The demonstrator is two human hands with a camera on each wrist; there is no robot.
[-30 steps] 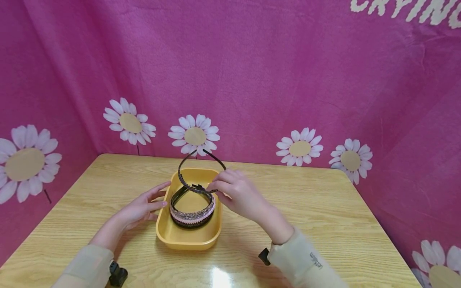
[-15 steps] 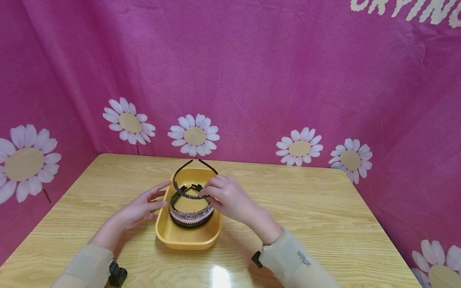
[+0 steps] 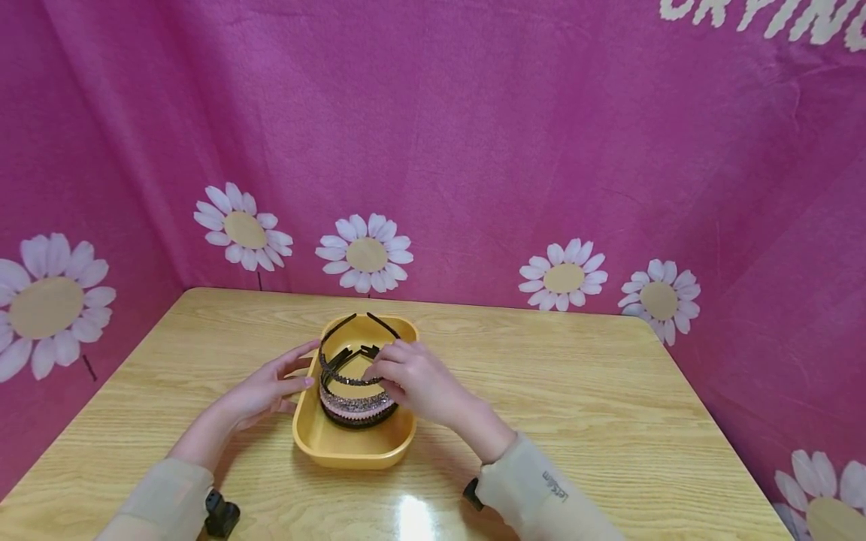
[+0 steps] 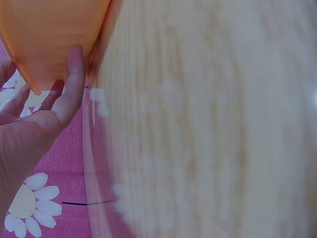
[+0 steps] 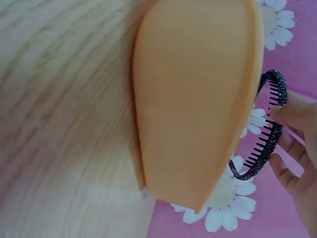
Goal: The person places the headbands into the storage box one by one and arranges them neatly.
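Observation:
My right hand [image 3: 422,383] pinches a dark glittery headband [image 5: 275,134] between thumb and fingers, over the yellow plastic tub [image 3: 358,457]. Small comb teeth line its inner side in the right wrist view. Its two ends point toward the far wall. Below it, inside the tub, lies a stack of headbands [image 3: 355,406]: glittery, pink and black ones show, partly hidden by the held band and my right hand. My left hand [image 3: 267,387] has its fingers spread against the tub's left side; in the left wrist view, fingers [image 4: 74,74] touch the outer wall.
The tub stands on a light wood-grain table [image 3: 575,421]. A pink cloth [image 3: 460,150] with white daisies [image 3: 564,278] hangs behind and at both sides. Each wrist carries a small black device [image 3: 222,515] on a pale sleeve.
My right hand has moved left and down, lowering the dark headband from above the tub's far end to just over the stack. The left hand and the tub have stayed put.

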